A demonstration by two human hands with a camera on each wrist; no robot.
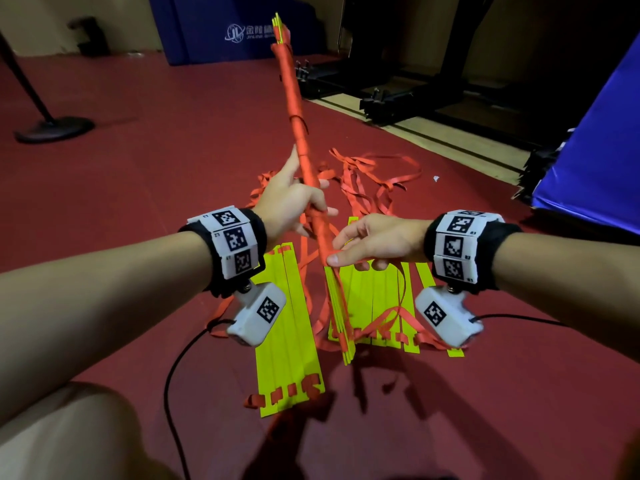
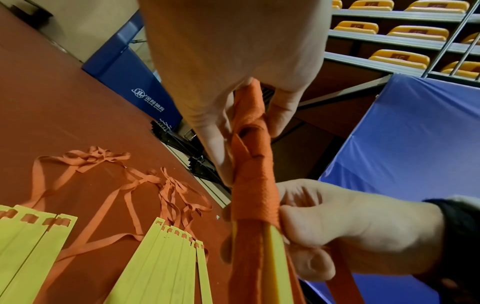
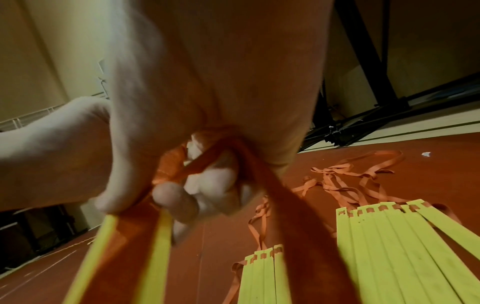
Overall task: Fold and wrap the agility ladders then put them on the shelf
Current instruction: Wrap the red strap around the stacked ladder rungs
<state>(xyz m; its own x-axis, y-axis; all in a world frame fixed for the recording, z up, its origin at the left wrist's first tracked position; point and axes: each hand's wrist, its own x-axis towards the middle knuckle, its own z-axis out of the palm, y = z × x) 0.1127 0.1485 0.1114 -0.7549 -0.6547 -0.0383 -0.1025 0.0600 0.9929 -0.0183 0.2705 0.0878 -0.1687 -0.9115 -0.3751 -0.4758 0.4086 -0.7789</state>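
Gripping the wrapped ladder bundle [image 1: 300, 133] at mid-length, the left hand [image 1: 291, 199] curls round it and keeps it raised above the floor [image 1: 138, 140]. Just right, the right hand [image 1: 377, 242] pinches the red strap [image 1: 349, 260] at the last winding. Slack there would probably loosen the coils and let the yellow slats [image 1: 341, 317] splay; loose straps [image 1: 367, 174] beneath could snag. Unwrapped slat stacks [image 1: 287, 341] lie below.
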